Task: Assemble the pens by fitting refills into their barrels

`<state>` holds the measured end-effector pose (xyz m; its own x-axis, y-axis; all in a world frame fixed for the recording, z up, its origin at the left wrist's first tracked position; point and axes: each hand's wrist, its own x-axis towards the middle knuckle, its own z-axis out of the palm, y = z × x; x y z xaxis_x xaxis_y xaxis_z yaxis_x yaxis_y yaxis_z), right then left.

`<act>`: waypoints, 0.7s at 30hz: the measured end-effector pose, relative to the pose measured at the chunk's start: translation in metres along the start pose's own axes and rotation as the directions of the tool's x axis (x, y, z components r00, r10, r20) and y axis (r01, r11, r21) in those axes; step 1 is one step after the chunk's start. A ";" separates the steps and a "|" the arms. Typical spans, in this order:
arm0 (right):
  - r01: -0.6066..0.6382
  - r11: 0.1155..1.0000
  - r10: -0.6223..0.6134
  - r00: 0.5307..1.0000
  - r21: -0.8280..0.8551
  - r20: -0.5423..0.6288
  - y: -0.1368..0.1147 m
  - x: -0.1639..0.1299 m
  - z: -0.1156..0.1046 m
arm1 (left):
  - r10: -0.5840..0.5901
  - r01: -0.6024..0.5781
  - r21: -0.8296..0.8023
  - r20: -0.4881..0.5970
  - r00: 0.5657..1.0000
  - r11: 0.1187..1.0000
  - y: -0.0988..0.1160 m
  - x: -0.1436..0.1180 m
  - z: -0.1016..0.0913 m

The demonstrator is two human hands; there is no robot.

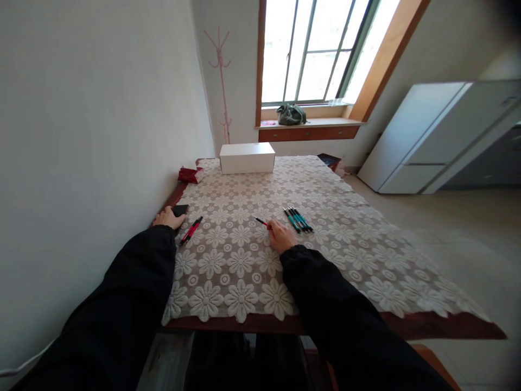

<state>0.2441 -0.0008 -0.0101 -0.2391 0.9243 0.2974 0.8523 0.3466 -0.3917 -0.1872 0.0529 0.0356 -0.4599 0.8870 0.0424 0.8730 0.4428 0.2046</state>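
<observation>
Gripping a red pen [262, 222], the right hand [280, 236] rests on the lace tablecloth [244, 260], fingers closed around the pen's near end.

Just right of that hand lies a bunch of teal pens [299, 219]. At the table's left edge, the left hand [167, 218] lies flat, fingers loose, touching a dark phone [180, 209], with two red pens [191, 230] just beside it. Far along the table stands a white box [247, 157].

Your right hand [281, 236] grips a red pen [262, 221]; teal pens [298, 219] lie at its two o'clock; your left hand [169, 218] rests flat.
</observation>
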 end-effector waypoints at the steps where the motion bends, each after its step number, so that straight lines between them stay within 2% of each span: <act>1: -0.001 1.000 0.001 1.000 -0.002 0.000 0.000 0.000 0.000 | 0.020 -0.020 0.015 0.003 1.000 1.000 0.001 -0.001 0.001; 6: -0.019 1.000 0.019 1.000 0.004 0.007 0.000 0.000 0.000 | 0.077 -0.076 0.066 -0.016 0.997 0.995 0.004 -0.004 0.002; 12: -0.054 0.998 0.054 0.999 0.023 -0.003 0.001 0.001 0.000 | 0.057 -0.057 0.028 0.003 0.998 0.998 0.004 -0.007 -0.006; 14: -0.033 0.999 0.033 0.999 0.034 -0.003 0.000 0.001 -0.001 | 0.098 -0.098 0.004 -0.065 0.993 0.995 0.015 -0.018 -0.013; 15: -0.018 0.999 0.018 1.000 0.038 -0.001 0.000 0.001 -0.001 | 0.168 -0.170 -0.014 -0.113 0.979 0.985 0.024 -0.027 -0.015; 17: 0.014 0.999 -0.014 1.000 0.044 0.009 -0.001 0.001 -0.001 | 0.360 -0.379 -0.067 -0.202 0.911 0.923 0.049 -0.051 -0.017; 19: 0.078 0.996 -0.080 0.997 0.052 0.019 -0.004 0.000 -0.001 | 0.566 -0.604 -0.139 -0.235 0.790 0.785 0.080 -0.081 -0.012; 21: 0.169 0.983 -0.170 0.985 0.066 0.021 -0.006 0.000 -0.001 | 0.696 -0.734 -0.212 -0.233 0.679 0.645 0.110 -0.112 -0.002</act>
<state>0.2396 -0.0030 -0.0073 -0.3905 0.8550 0.3414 0.7674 0.5072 -0.3923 -0.0399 0.0025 0.0554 0.2571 0.8800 0.3993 0.8663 -0.3930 0.3084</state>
